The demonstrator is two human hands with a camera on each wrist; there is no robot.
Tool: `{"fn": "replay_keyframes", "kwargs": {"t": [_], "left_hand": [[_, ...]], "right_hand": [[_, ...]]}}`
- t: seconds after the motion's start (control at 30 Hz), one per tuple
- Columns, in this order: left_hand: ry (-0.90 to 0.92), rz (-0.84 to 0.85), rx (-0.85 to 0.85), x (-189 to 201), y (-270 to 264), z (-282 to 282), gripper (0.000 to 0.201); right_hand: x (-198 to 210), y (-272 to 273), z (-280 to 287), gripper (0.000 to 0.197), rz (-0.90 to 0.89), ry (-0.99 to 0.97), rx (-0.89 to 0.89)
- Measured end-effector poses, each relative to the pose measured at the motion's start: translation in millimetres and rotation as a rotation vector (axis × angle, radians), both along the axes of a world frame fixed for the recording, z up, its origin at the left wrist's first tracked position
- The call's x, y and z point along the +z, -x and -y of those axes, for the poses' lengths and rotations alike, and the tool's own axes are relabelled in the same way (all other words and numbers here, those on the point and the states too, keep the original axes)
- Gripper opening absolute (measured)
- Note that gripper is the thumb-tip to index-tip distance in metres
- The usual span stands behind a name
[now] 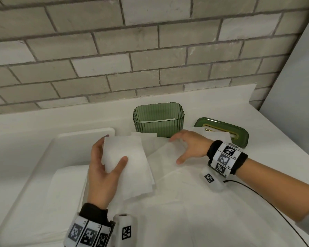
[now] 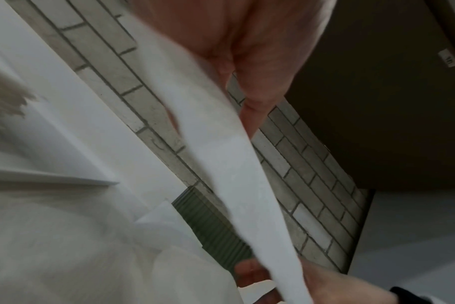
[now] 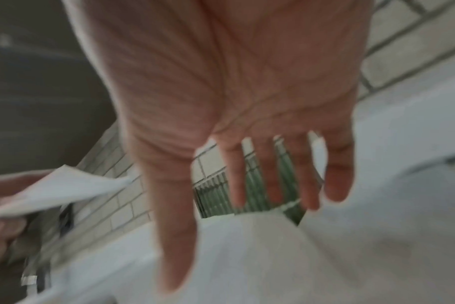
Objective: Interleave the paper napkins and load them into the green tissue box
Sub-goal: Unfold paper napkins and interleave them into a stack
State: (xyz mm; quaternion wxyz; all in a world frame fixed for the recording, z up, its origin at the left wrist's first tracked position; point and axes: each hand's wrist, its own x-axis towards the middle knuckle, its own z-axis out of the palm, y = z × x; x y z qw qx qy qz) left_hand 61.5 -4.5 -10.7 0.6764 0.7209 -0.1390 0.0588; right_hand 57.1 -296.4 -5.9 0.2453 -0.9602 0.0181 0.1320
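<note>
My left hand (image 1: 105, 164) grips a folded white napkin (image 1: 128, 163) between thumb and fingers and holds it above the table; the same napkin (image 2: 221, 156) hangs past the palm in the left wrist view. My right hand (image 1: 187, 147) hovers open, fingers spread, over the unfolded napkins (image 1: 169, 157) lying in front of the green tissue box (image 1: 158, 120). The right wrist view shows the spread fingers (image 3: 335, 181) with the ribbed green box (image 3: 216, 197) beyond them. The box stands open with white paper at its bottom. Its green lid (image 1: 237, 134) lies to the right, partly under a napkin.
A white tray (image 1: 48, 157) at the left holds a stack of folded napkins (image 1: 68, 191). Spread napkins (image 1: 194, 211) cover the near table. A brick wall (image 1: 132, 50) backs the white counter. A black cable (image 1: 268, 202) runs from my right wrist.
</note>
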Motion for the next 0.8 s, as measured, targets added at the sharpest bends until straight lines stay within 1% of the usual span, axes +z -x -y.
{"fn": "replay_keyframes", "kwargs": {"t": [0.03,0.07,0.1,0.13,0.17,0.2,0.27,0.33,0.37,0.43,0.47,0.53,0.6,0.67,0.73,0.8], "left_hand": [[0.005,0.006,-0.015,0.2,1.9,1.4,0.075],[0.024,0.000,-0.032,0.6,3.8,3.1,0.082],[0.042,-0.004,-0.051,1.0,5.8,5.1,0.085],[0.042,0.003,-0.059,1.5,6.9,6.7,0.084],[0.013,0.024,-0.054,1.3,7.2,7.9,0.079],[-0.031,0.051,-0.037,0.1,6.1,7.7,0.070],[-0.090,0.066,0.016,-2.0,2.0,5.0,0.046],[-0.084,0.024,0.060,-4.2,-2.4,0.8,0.034],[-0.080,0.006,0.076,-4.6,-4.5,-0.9,0.033],[-0.063,-0.011,0.096,-5.2,-7.6,-2.7,0.035],[-0.053,-0.018,0.100,-5.3,-8.6,-2.4,0.036],[-0.048,-0.019,0.097,-4.5,-7.8,0.3,0.037],[-0.048,-0.005,0.091,-4.0,-5.0,3.6,0.038],[-0.043,0.001,0.083,-4.0,-2.7,5.7,0.039],[-0.038,0.006,0.077,-4.0,-1.6,5.4,0.040],[-0.035,0.012,0.085,-2.6,-0.8,4.0,0.041]], "right_hand": [[-3.2,-2.3,-0.7,0.084,0.008,-0.068,-0.082],[-5.7,-4.5,-1.4,0.086,0.008,-0.141,-0.169],[-8.3,-6.6,-1.6,0.084,0.006,-0.203,-0.246],[-11.1,-8.3,-1.2,0.079,0.013,-0.249,-0.303],[-12.8,-8.9,-0.6,0.072,0.033,-0.282,-0.335],[-12.9,-8.3,-0.4,0.064,0.068,-0.309,-0.346],[-8.1,-6.1,-0.7,0.051,0.150,-0.367,-0.308],[1.3,-3.5,-0.1,0.049,0.192,-0.421,-0.202],[7.8,-1.6,-0.1,0.053,0.180,-0.447,-0.146],[17.9,1.0,-1.1,0.062,0.100,-0.477,-0.044],[20.2,1.3,-2.5,0.062,0.061,-0.482,-0.013],[19.0,-0.1,-5.9,0.054,0.032,-0.503,-0.024],[11.6,-3.1,-9.0,0.039,0.066,-0.535,-0.066],[3.6,-7.3,-10.2,0.029,0.118,-0.549,-0.103],[2.9,-9.0,-11.9,0.025,0.161,-0.542,-0.140],[5.8,-11.7,-11.2,0.024,0.180,-0.490,-0.162]]}}
